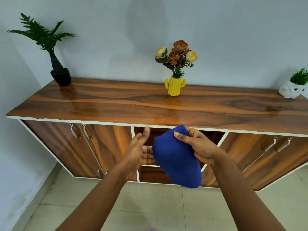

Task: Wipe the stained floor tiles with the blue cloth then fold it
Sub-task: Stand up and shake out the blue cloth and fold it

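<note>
Looks like the fold stage to me: the right hand (199, 147) has the blue cloth (176, 157) pinched at its top corner, thumb in front, so it hangs in mid-air in front of the sideboard (150, 104) near the middle of its front edge. The left hand (139, 150) is spread flat and empty just beside the cloth's left edge. I'd catch that loose edge and square the corners before creasing. Can't tell how many layers it's in, the floor tiles (158, 207) show no obvious stain, and the fingers behind the cloth are hidden.
</note>
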